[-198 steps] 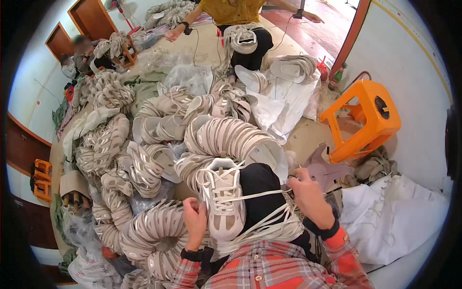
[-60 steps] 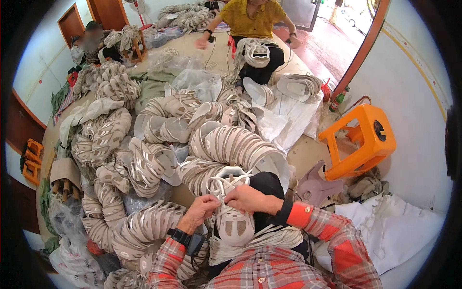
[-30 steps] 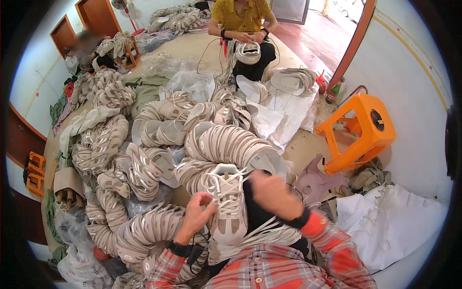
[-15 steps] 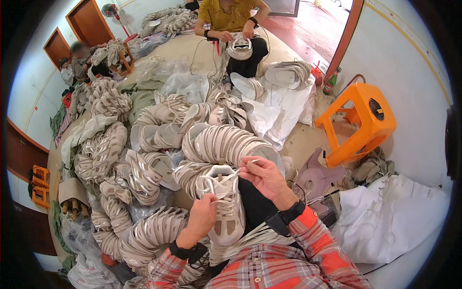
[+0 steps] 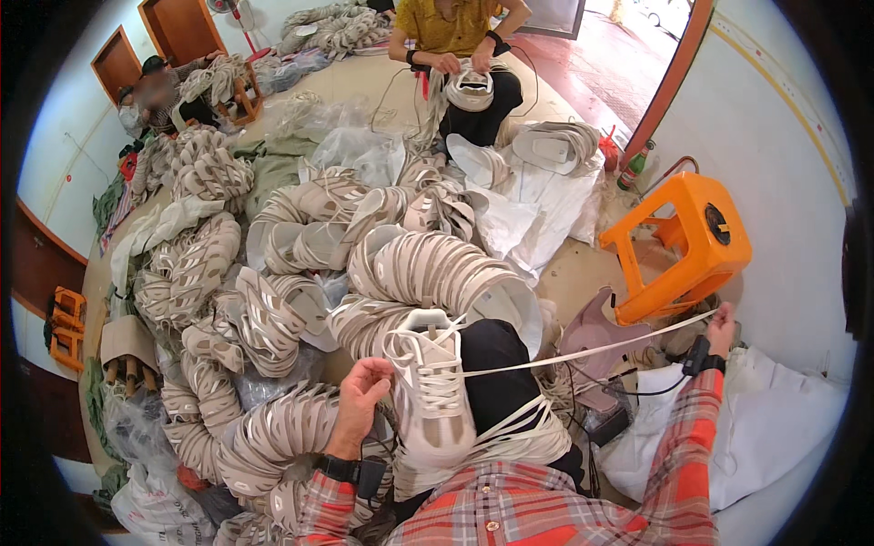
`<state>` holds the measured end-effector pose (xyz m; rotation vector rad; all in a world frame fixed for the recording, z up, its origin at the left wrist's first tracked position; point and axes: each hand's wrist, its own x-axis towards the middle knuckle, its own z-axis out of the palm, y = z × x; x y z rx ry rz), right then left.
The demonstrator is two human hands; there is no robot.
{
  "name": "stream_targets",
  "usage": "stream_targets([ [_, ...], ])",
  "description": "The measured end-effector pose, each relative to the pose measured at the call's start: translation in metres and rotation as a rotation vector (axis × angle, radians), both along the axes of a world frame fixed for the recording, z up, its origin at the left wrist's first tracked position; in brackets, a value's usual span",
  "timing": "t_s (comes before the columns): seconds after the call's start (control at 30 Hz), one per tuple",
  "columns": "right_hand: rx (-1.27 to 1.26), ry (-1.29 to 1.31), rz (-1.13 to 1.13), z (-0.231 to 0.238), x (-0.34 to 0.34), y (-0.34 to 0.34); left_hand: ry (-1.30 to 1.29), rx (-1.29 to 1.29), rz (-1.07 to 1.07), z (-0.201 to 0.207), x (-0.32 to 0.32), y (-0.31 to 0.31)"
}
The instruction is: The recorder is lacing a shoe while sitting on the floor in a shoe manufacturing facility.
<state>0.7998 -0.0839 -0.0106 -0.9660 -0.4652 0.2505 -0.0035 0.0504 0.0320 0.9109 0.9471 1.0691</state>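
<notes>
A beige-and-white shoe upper rests on my lap, toe toward me, with a lace criss-crossed through its eyelets. From its right side a flat whitish shoelace runs taut up to the right. My right hand, held far out near the orange stool, is closed on that lace's end. At the upper's left edge is my left hand, fingers loosely bent and thumb apart, with nothing visible between them. A bundle of loose pale laces lies across my dark trouser leg, beside the upper.
Curved stacks of shoe uppers cover the floor ahead and left. An orange stool stands at right, with white cloth below it. A co-worker in a yellow top handles another upper opposite. A green bottle stands near the doorway.
My right hand has swung from above the upper far out to the right, drawing the lace out straight. My left hand has come off the laces to the upper's left side.
</notes>
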Motion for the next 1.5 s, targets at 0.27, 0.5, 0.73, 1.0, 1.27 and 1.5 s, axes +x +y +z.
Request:
stream_targets([
  [0.27, -0.072, 0.183, 0.166, 0.110, -0.133, 0.071, 0.896, 0.714, -0.283, 0.039, 0.036, 0.006],
  [0.5, -0.037, -0.108, 0.093, 0.271, -0.221, 0.067, 1.162, 1.141, -0.406, 0.067, 0.056, 0.019],
  [0.73, -0.104, -0.557, 0.144, 0.355, -0.374, 0.081, 0.138, 0.724, -0.782, 0.264, 0.070, 0.006],
  [1.0, -0.458, -0.391, 0.672, 0.256, -0.413, 0.144, 0.181, 0.814, 0.765, 0.349, -0.165, -0.046],
  [1.27, -0.903, -0.420, 1.215, 0.120, -0.521, 0.152, 0.901, 0.327, 0.235, 0.115, -0.145, -0.039],
  [1.5, -0.843, -0.437, 1.371, 0.094, -0.557, 0.149, 0.799, 0.257, -0.140, 0.057, 0.014, -0.009],
])
